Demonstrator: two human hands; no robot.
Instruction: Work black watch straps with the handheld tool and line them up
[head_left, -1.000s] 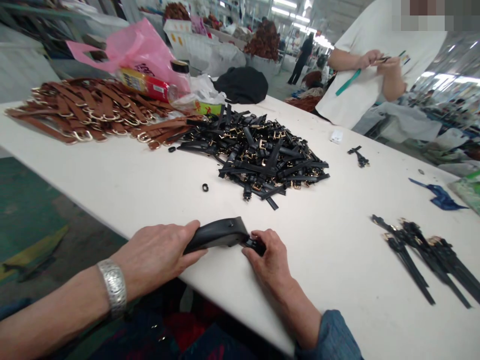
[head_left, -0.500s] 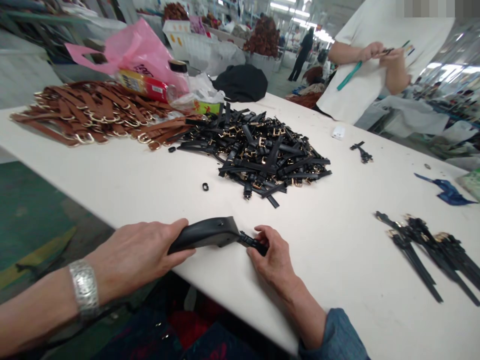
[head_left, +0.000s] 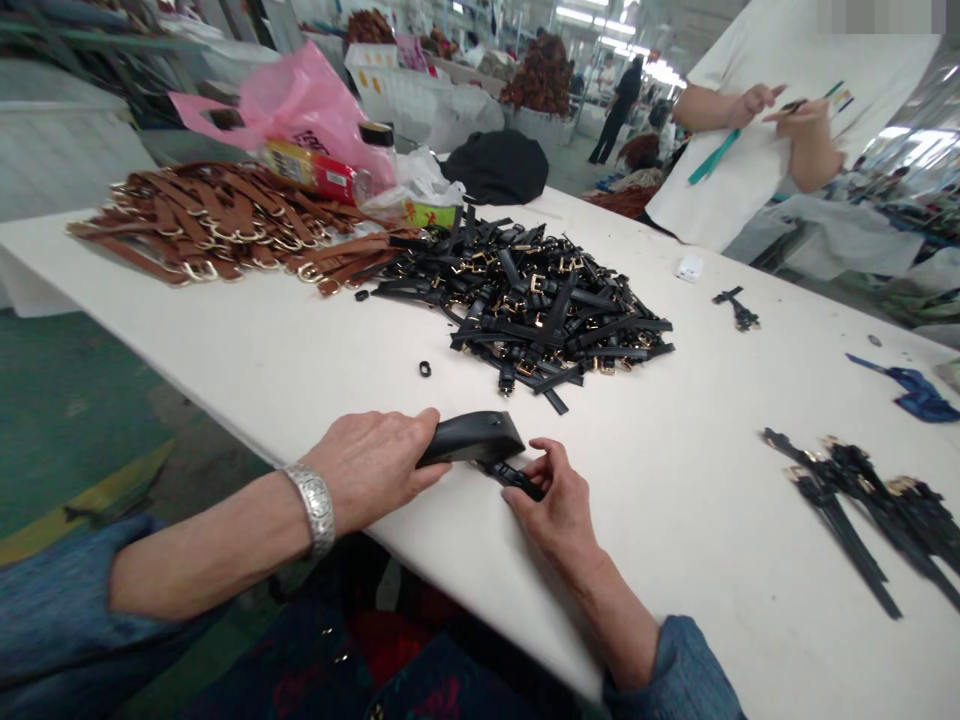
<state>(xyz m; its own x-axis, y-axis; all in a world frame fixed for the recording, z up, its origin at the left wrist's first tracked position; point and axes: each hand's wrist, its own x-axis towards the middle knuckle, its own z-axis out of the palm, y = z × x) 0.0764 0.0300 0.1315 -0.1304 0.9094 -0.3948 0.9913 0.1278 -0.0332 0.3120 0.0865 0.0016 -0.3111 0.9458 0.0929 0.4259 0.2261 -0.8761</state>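
Observation:
My left hand (head_left: pixel 379 462) is wrapped round the grip of a black, curved handheld tool (head_left: pixel 472 437), whose exact kind I cannot make out. The tool's wide end hangs over a short black strap (head_left: pixel 511 476) near the table's front edge. Between the thumb and fingers of my right hand (head_left: pixel 559 500), the strap is pinched, its free end pointing left under the tool. Whether tool and strap touch is hidden. Beyond both hands lies a heap of black straps (head_left: pixel 551 310) with gold buckles. A small black loop (head_left: pixel 425 369) sits on the table in front of that heap.
Several black straps (head_left: pixel 847 500) lie grouped at right, near a dark blue scrap (head_left: pixel 919 392). Brown buckled straps (head_left: pixel 217 220), a pink bag (head_left: pixel 277 105) and a black cap (head_left: pixel 495 165) occupy the far side. A person in white (head_left: pixel 720 150) stands across the white table (head_left: pixel 675 600).
My left hand has brought the tool rightward, so its wide end now overlaps the strap. My right hand keeps its pinch. The whole view has shifted slightly.

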